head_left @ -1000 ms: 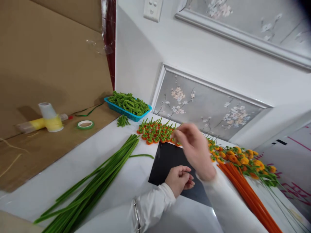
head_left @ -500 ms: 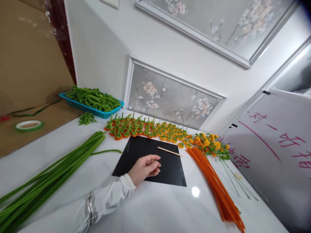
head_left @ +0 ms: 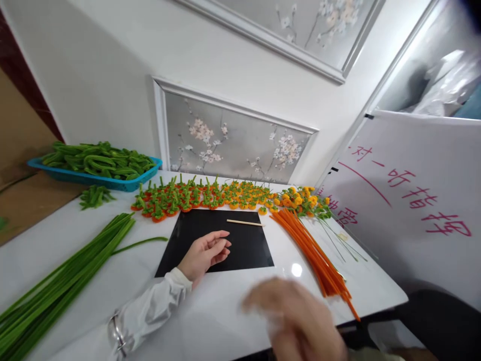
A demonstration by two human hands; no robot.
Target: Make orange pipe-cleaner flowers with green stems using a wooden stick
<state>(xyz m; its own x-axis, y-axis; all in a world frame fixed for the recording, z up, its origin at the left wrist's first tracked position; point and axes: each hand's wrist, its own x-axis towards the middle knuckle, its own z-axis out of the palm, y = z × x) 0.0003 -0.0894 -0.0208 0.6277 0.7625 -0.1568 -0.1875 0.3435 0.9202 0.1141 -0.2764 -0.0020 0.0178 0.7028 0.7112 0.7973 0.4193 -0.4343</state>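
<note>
My left hand (head_left: 206, 253) rests on its side over the near part of a black mat (head_left: 180, 255), fingers loosely curled and a little apart, with nothing seen in it. A thin pale wooden stick (head_left: 245, 222) lies on the mat beyond the fingertips. My right hand (head_left: 293, 316) is in the air above the table's near edge, smeared by motion, so its fingers and anything in them cannot be made out. Nearest to it lies a bundle of orange chenille stems (head_left: 310, 250). Left of the mat lies a bundle of green chenille stems (head_left: 86, 265), one stem (head_left: 141, 243) pointing toward the mat.
Behind the mat stand rows of orange flower heads with green stalks (head_left: 173, 200) and yellow ones (head_left: 244, 195). Stemmed yellow flowers (head_left: 300, 199) lie at their right. A blue tray (head_left: 130, 184) of green fuzzy pieces is back left, a small green pile (head_left: 95, 196) before it.
My right hand has come into view at the lower right. The view has turned to the right, so things sit further left. My left hand stays over the mat.
</note>
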